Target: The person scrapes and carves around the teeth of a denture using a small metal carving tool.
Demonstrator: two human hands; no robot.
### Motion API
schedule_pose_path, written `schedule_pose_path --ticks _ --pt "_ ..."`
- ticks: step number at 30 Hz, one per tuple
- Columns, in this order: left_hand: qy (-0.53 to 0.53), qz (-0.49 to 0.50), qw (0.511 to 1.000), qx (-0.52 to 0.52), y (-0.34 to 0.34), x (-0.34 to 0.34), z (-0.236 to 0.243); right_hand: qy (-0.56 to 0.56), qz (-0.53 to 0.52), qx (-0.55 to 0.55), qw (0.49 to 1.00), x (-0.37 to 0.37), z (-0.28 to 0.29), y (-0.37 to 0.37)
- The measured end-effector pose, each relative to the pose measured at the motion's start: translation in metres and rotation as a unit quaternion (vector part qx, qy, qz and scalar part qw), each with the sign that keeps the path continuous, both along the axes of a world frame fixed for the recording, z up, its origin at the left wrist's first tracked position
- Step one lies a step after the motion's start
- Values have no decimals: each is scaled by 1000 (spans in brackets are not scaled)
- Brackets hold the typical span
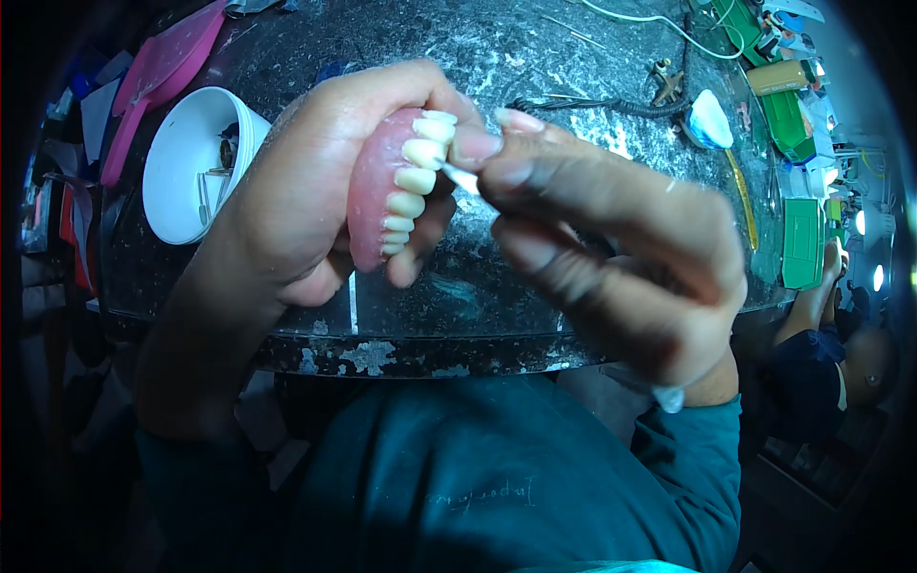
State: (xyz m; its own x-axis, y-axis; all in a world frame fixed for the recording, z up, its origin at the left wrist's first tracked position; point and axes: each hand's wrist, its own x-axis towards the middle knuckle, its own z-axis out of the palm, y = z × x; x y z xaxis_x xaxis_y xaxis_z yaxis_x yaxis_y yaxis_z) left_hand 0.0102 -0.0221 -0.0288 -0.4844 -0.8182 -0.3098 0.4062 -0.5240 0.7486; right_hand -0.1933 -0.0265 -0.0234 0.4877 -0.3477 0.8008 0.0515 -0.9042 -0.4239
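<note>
A denture (pixel 368 181) with a pink base and a curved row of cream-coloured teeth is gripped by my left hand (pixel 287 181), its teeth turned to the right. My left fingers wrap behind it and the thumb shows below. Pinched in the fingers of my right hand (pixel 621 239) is a slim shiny instrument (pixel 460 178). Its pointed tip touches, or nearly touches, the gap between two upper teeth. Most of its shaft is hidden by my right hand, which is partly smeared by motion.
A white tub (pixel 172 172) with small metal pieces stands left, beside a pink dustpan (pixel 158 72). On the worn dark table (pixel 458 353) lie a black cord (pixel 611 105), a blue-and-white cup (pixel 709 119) and a yellow-handled tool (pixel 743 205). Green bins (pixel 802 244) line the right. Another person (pixel 821 358) sits far right.
</note>
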Motion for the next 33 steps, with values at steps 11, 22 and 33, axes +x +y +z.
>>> schedule_pose_path --ticks 11,22,33 --pt "-104 35 984 -144 4 -3 4 46 18 103 993 -1 8 -2" --pt "-211 148 942 -216 8 -16 13 -48 -85 33 995 0 13 -13" --pt "-291 205 897 -263 9 -22 17 91 7 136 987 -11 25 -19"
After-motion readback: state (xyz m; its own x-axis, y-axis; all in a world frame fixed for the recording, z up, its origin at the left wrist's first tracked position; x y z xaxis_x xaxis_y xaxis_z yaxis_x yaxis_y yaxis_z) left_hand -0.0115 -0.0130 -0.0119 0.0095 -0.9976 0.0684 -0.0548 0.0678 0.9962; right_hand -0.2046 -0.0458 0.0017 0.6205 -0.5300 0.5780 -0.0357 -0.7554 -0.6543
